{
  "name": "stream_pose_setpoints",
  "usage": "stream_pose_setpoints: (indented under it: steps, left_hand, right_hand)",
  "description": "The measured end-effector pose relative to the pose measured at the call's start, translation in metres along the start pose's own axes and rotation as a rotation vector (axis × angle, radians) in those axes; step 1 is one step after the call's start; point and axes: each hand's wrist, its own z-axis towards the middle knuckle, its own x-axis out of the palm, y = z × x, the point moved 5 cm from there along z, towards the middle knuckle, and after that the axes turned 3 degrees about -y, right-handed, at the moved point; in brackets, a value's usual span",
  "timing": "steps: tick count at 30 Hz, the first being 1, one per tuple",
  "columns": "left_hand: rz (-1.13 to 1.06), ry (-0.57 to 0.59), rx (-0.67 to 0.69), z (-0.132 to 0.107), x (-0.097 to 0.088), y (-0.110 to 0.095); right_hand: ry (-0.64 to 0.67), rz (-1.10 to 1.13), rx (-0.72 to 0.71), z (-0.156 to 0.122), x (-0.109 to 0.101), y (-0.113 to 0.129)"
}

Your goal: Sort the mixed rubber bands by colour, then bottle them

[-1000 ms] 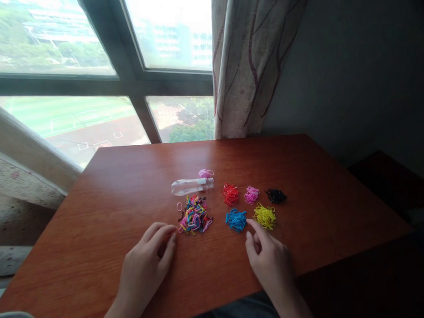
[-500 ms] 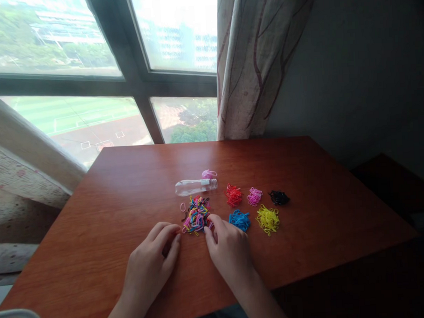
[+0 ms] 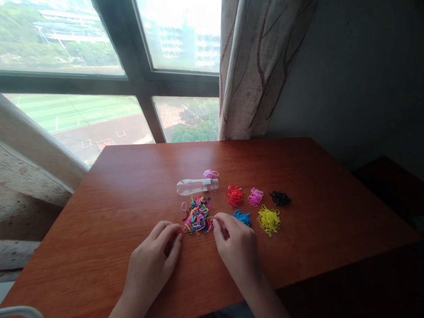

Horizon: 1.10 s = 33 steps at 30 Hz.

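Looking from head height, I saw one mixed pile of coloured loops (image 3: 198,216), too tangled to count, on one brown table (image 3: 307,244), with one pink loop (image 3: 184,206) just off it. Beside that pile's left edge, the left hand (image 3: 149,258) had thumb and forefinger close together; at its right, so did the right hand (image 3: 239,247). Whether either pinched anything, I couldn't tell. Rightward sat one red pile (image 3: 234,195), one pink pile (image 3: 256,197), one black pile (image 3: 280,198), one yellow pile (image 3: 269,220) and one partly hidden blue pile (image 3: 243,217). Beyond lay one clear bottle (image 3: 194,186) and one pink bundle (image 3: 210,174).
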Motion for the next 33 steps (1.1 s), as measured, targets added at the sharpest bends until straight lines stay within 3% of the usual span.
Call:
stream_pose_setpoints:
  steps: [8, 19, 27, 33]
  left_hand:
    - [0.015, 0.0, 0.005, -0.001, 0.001, 0.002]
    - [0.055, -0.017, 0.016, 0.002, -0.001, -0.002]
    - [0.069, -0.018, 0.01, 0.002, -0.001, -0.001]
    - [0.066, 0.0, -0.006, 0.002, 0.001, 0.0]
  right_hand:
    - [-0.063, 0.016, 0.043, 0.003, -0.03, -0.02]
    - [-0.244, -0.288, 0.274, 0.018, -0.115, -0.143]
    - [-0.241, -0.258, 0.315, 0.04, -0.121, -0.167]
    - [-0.201, -0.28, 0.312, 0.037, -0.117, -0.174]
